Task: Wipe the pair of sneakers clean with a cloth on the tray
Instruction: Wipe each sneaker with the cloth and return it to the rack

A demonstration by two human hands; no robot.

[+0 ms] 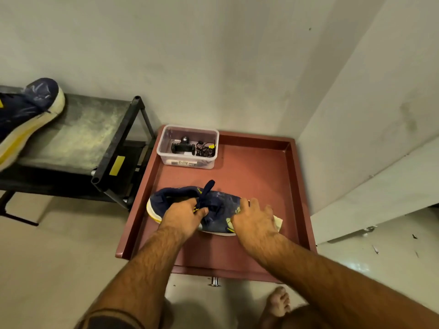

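A navy sneaker (221,207) with a white and yellow sole lies on its side on the reddish-brown tray (251,167), toe to the right. My left hand (184,216) grips the sneaker at its collar and tongue. My right hand (255,222) lies over the toe end and presses a pale cloth (278,222) against it; only a corner of the cloth shows past the hand. The second navy sneaker (26,115) rests on a dark rack shelf at the far left, sole edge showing.
A clear plastic box (187,147) holding a small black device and cables sits in the tray's back left corner. A black metal rack (118,148) stands left of the tray. Walls close in behind and to the right. A bare foot (279,302) is below the tray.
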